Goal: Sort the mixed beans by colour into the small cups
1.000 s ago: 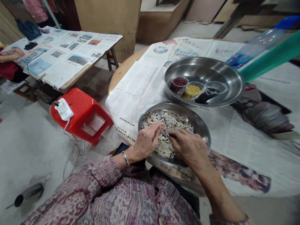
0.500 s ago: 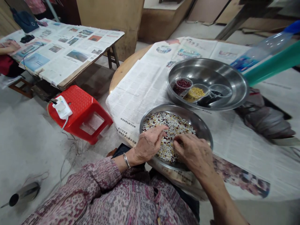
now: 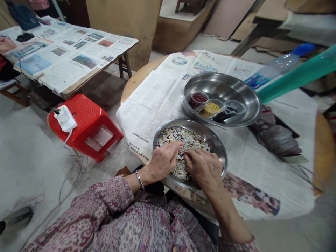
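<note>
A red plastic stool [image 3: 86, 119] carrying a white power adapter [image 3: 65, 118], beside a newspaper-covered table [image 3: 86, 78].

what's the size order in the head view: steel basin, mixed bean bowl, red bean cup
Largest, unsure which: steel basin and mixed bean bowl look alike, the bowl nearer the camera.
Smallest: red bean cup.

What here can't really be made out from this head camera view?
In the head view:
- Mixed beans: the left hand and right hand cover part of them in the steel bowl, so any pinched beans are hidden.
- Dark contents of a small cup: too dark and small to identify.
- Teal object: blurred, cut off by the right edge.
- Another person's hand: cut off by the left edge.
</note>
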`<action>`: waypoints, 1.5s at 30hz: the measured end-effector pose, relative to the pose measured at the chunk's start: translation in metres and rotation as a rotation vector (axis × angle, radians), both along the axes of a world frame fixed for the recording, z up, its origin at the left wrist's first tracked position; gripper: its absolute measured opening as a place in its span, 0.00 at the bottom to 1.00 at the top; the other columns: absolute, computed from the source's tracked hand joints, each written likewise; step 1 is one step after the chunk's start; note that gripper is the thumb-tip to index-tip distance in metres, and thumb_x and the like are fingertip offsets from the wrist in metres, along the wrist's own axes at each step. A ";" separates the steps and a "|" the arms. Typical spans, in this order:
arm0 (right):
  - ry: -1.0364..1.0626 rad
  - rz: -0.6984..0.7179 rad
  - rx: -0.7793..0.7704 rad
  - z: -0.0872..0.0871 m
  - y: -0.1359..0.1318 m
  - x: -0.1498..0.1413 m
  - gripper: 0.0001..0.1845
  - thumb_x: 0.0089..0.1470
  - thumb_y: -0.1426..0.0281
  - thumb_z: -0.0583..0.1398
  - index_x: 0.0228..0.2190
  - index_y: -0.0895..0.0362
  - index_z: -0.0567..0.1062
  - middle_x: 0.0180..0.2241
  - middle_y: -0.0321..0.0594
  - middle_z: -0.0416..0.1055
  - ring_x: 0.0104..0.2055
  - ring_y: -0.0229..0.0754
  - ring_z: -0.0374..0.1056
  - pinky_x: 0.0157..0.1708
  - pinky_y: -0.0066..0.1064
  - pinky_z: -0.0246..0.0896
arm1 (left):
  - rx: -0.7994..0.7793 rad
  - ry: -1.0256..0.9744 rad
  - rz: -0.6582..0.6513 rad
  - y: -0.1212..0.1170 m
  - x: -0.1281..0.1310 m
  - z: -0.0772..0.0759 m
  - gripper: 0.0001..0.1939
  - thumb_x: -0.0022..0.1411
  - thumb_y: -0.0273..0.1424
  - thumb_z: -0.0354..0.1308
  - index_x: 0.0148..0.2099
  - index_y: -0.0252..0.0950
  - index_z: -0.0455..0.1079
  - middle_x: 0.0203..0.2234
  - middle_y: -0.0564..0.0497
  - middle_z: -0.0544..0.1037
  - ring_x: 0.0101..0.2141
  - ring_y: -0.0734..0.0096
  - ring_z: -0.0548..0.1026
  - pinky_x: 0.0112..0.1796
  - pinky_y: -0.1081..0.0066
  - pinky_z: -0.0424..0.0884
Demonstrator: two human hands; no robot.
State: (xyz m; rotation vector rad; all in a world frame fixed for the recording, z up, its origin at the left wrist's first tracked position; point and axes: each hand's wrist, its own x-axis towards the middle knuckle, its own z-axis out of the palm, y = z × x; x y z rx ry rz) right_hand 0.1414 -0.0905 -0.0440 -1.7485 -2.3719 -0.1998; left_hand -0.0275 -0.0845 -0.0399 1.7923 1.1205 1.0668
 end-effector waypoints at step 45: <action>0.146 -0.070 0.044 0.004 -0.006 0.015 0.09 0.57 0.68 0.55 0.29 0.56 0.74 0.31 0.40 0.76 0.33 0.42 0.67 0.34 0.34 0.49 | 0.023 0.130 0.022 0.000 0.000 0.000 0.16 0.71 0.29 0.45 0.53 0.35 0.71 0.48 0.44 0.79 0.51 0.65 0.76 0.56 0.64 0.68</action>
